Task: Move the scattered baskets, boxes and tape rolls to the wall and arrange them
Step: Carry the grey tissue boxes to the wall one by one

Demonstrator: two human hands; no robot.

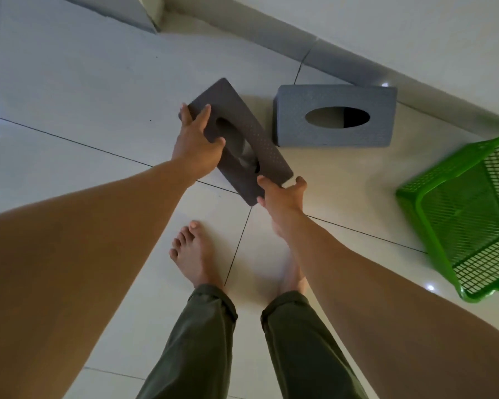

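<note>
**Head view.** Both of my hands hold the dark grey box [271, 156], which lies askew to the wall [386, 24], its oval slot facing up. My left hand [196, 142] grips the far end, fingers hooked over the edge and thumb pressed on the top face. My right hand [283, 194] pinches the near corner between thumb and curled fingers. The box appears raised off the floor [69, 110], though this view does not settle it. Just beside its right edge, and apart from it, the lighter grey box [336, 136] rests on the tiles, with one far corner close to the skirting board [343, 67]. The green basket [458, 220] sits tilted, well apart to the right. My bare feet stand below the held box. No tape rolls are in view.

**Step in hand (judgement).** I am placing the dark box by the wall; the sorting looks to be at an early stage.

**Doing it well.**
- Turn the box until its long side runs parallel to the skirting.
- Lower it flat, not corner-first, because the glossy tiles may let it skid.
- Set it end to end with the lighter box, without knocking that one.
- Let go with the right hand's corner pinch only once the base is fully down.
</note>
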